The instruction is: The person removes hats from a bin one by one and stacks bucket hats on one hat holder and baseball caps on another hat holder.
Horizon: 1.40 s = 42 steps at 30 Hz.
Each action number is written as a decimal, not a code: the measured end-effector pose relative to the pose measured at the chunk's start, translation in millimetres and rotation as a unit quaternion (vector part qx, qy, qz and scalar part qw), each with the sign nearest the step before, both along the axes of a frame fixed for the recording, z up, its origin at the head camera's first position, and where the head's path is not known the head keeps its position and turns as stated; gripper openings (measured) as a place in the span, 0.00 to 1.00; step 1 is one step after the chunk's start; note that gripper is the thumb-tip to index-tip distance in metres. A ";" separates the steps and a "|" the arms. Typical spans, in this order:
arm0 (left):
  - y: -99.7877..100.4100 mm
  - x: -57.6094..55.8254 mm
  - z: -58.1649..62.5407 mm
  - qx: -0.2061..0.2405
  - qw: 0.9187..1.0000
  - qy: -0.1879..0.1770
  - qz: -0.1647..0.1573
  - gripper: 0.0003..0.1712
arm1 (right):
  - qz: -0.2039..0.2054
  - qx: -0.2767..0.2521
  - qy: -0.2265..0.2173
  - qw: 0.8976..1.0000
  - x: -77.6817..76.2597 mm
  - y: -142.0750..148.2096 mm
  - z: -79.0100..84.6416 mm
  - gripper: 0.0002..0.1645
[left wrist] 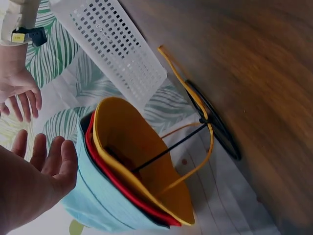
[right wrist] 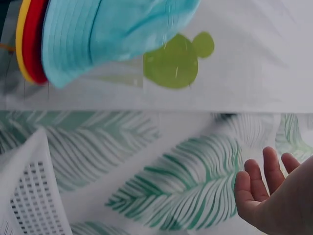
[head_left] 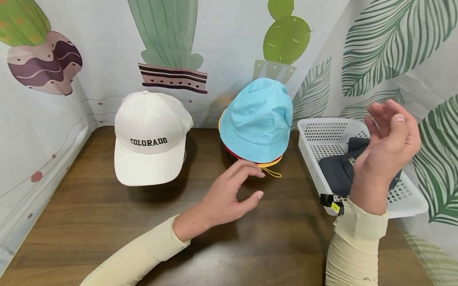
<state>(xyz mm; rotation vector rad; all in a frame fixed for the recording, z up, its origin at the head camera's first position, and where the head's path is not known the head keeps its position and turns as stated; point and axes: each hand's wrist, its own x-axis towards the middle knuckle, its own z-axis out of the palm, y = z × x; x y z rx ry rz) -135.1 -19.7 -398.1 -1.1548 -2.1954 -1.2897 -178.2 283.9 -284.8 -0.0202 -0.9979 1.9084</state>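
Note:
A stack of bucket hats stands at the back, a light blue hat (head_left: 259, 119) on top. From under it show the brims of a red hat (left wrist: 95, 147) and a yellow hat (left wrist: 132, 132). A yellow cord (head_left: 273, 173) hangs below. My left hand (head_left: 225, 196) is just in front of the stack, fingers loosely bent near the lower brim, thumb apart, holding nothing. Raised above the white basket (head_left: 411, 200), my right hand (head_left: 388, 147) has relaxed, slightly bent fingers and holds nothing. A dark cap (head_left: 336, 174) lies in that basket, partly hidden by the hand.
To the left, a white cap (head_left: 150, 127) lettered COLORADO sits raised over the brown wooden table (head_left: 279, 246). Under the stack, a thin black rod (left wrist: 168, 147) and a black loop (left wrist: 225, 132) show. Printed cloth (head_left: 229, 35) hangs behind and at the sides.

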 end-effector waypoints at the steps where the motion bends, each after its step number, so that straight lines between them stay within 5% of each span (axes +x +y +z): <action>1: 2.6 -0.1 -1.0 -0.003 1.000 0.002 -0.003 0.20 | -0.009 -0.001 -0.003 1.000 -1.2 5.0 -1.3 0.16; 13: 30.3 -2.0 -6.4 -0.013 0.999 0.023 -0.031 0.19 | -0.082 0.005 -0.036 0.996 -6.2 53.9 -11.9 0.15; 18: 40.1 -2.7 -8.7 -0.012 0.999 0.022 -0.043 0.18 | -0.117 0.047 -0.090 0.988 -8.4 70.0 -20.4 0.16; 30: 59.7 -4.5 -13.6 -0.037 0.998 0.032 -0.044 0.19 | -0.176 0.181 -0.254 0.934 -16.9 103.0 -46.1 0.16; 38: 82.1 -6.3 -15.2 -0.063 0.996 0.046 -0.042 0.21 | -0.143 0.182 -0.353 0.907 -13.7 115.9 -49.7 0.19; 42: 91.8 -6.6 -17.0 -0.076 0.995 0.046 -0.041 0.22 | -0.152 0.202 -0.406 0.878 -11.9 118.2 -51.6 0.22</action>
